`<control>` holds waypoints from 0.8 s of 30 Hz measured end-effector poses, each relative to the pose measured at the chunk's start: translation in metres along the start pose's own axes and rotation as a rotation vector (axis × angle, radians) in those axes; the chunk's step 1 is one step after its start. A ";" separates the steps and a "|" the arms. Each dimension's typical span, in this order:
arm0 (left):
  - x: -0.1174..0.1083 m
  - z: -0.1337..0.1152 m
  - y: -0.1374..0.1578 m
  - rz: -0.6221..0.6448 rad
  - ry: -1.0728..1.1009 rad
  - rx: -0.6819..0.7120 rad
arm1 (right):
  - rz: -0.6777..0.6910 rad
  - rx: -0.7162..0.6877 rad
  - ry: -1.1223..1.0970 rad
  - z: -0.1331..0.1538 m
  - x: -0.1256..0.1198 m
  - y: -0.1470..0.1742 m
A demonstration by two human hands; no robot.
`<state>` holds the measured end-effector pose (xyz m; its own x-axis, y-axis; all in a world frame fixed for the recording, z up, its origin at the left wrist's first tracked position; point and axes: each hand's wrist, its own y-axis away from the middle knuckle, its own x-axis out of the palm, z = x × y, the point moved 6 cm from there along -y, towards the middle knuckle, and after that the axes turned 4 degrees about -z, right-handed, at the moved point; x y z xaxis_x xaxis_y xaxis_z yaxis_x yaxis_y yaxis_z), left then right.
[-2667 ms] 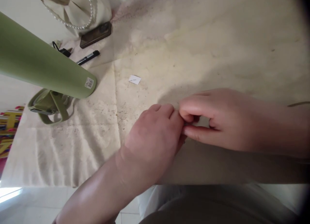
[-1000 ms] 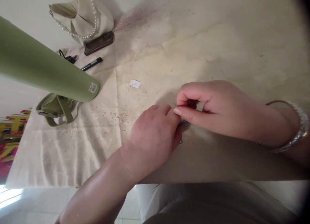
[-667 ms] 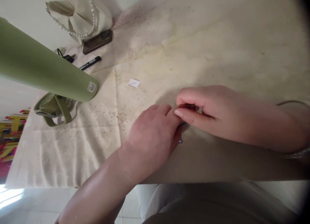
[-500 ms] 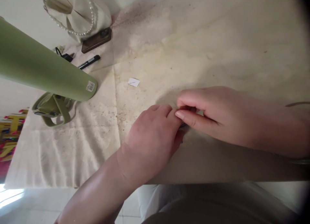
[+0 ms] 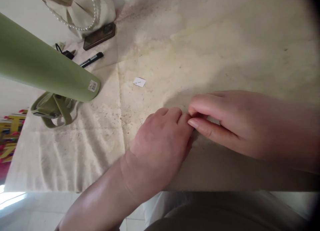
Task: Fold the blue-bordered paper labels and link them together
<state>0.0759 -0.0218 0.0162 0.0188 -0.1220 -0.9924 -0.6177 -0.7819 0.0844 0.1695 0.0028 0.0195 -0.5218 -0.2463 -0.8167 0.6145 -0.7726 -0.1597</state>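
Observation:
My left hand is closed, its back turned up, above the cloth-covered table near the front edge. My right hand meets it from the right, thumb and forefinger bent together at the left hand's forefinger. Whatever lies between the fingers is hidden; only a small dark sliver shows near the right thumb, too little to name. Beyond the hands, a small white paper scrap with a bit of print lies flat on the cloth.
A green bottle slants in at the left, with a green strapped lid beside it. Farther back are a black pen, a dark phone and a cream bag with a pearl strap. A pale creased tablecloth covers the table.
Both hands have shifted slightly right, still touching each other. The dark piece seen between them earlier is now almost wholly covered. The view has tilted a little.

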 end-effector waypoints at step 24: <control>-0.001 -0.002 0.002 -0.019 -0.009 0.014 | 0.024 -0.013 -0.033 -0.004 0.003 0.000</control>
<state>0.0763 -0.0251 0.0172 0.0233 -0.1017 -0.9945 -0.6285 -0.7752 0.0645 0.1704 0.0047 0.0150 -0.5261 -0.2843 -0.8014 0.6349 -0.7584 -0.1477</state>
